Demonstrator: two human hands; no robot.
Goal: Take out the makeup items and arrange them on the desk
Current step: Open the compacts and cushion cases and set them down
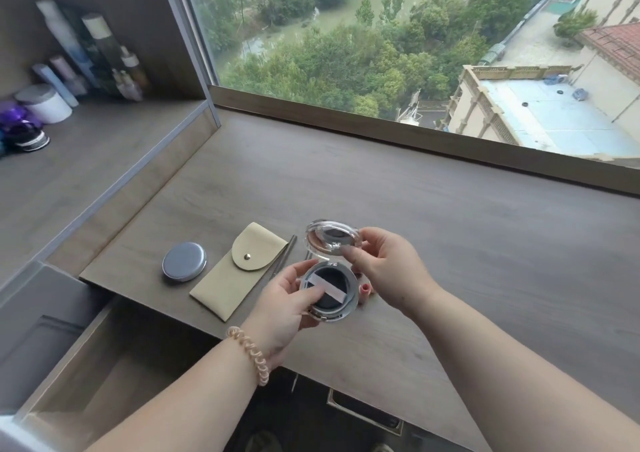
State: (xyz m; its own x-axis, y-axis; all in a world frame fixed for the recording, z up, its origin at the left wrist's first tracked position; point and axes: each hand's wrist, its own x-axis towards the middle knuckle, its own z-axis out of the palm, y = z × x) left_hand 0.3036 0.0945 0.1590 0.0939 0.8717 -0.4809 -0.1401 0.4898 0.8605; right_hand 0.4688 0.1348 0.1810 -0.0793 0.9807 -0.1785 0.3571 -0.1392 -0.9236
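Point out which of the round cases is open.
The compact held in both hands: its clear lid is flipped up, showing the dark puff. The grey round tin on the desk stays closed.

A grey-brown wood-grain worktop (450,230) runs under a wide daylit window (381,43); upper left, a matching wooden shelf (97,146).

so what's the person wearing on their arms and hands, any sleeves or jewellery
No sleeves show: both forearms are bare to the frame edge. The left wrist carries a peach spiral coil band, like a stretchy hair tie. The left hand and right hand are ungloved, with no rings or watch visible.
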